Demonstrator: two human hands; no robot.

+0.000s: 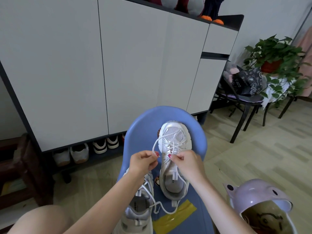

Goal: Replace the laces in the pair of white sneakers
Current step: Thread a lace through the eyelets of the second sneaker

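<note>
Behind the blue chair (143, 132) stands a tall white cabinet (84, 65), shoes (87, 152) lined under it. Right of chair: black stool with dark bag (244, 81), potted plant (276, 54), lilac helmet-like shell (256, 196) near. On the chair seat, right sneaker (175, 159) lies toe away, long axis front-to-back; insole print reads "CE", rest hidden. Left sneaker (140, 208) sits nearer, just beside it, insole "HE" partly legible. Yellow tape strip (175, 215) between heels. Left hand (143, 162) pinches white lace (158, 142) end; right hand (185, 161) pinches lace at the eyelets.
</note>
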